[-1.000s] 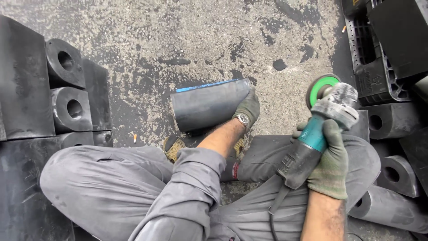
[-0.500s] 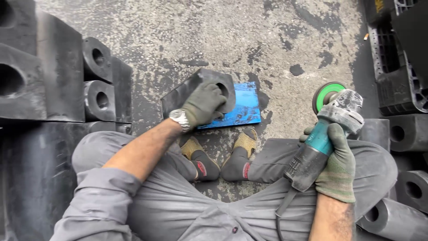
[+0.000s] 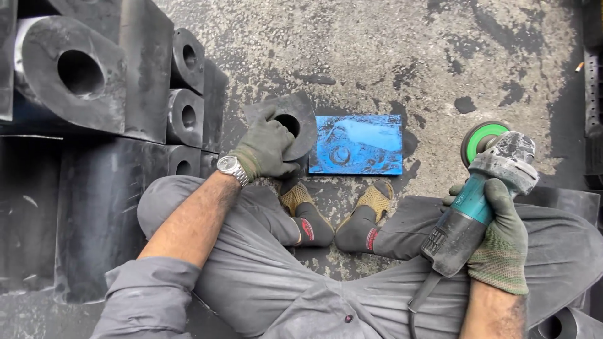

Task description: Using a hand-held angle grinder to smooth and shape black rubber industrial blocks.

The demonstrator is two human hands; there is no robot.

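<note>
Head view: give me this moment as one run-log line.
left hand: gripping black holed block | right hand: holding angle grinder, disc off the work | blue plate: flat on ground | seated

Grey coveralls (image 3: 264, 276), green knit gloves (image 3: 267, 147), silver wristwatch (image 3: 230, 167), worn socks (image 3: 311, 220)
</note>
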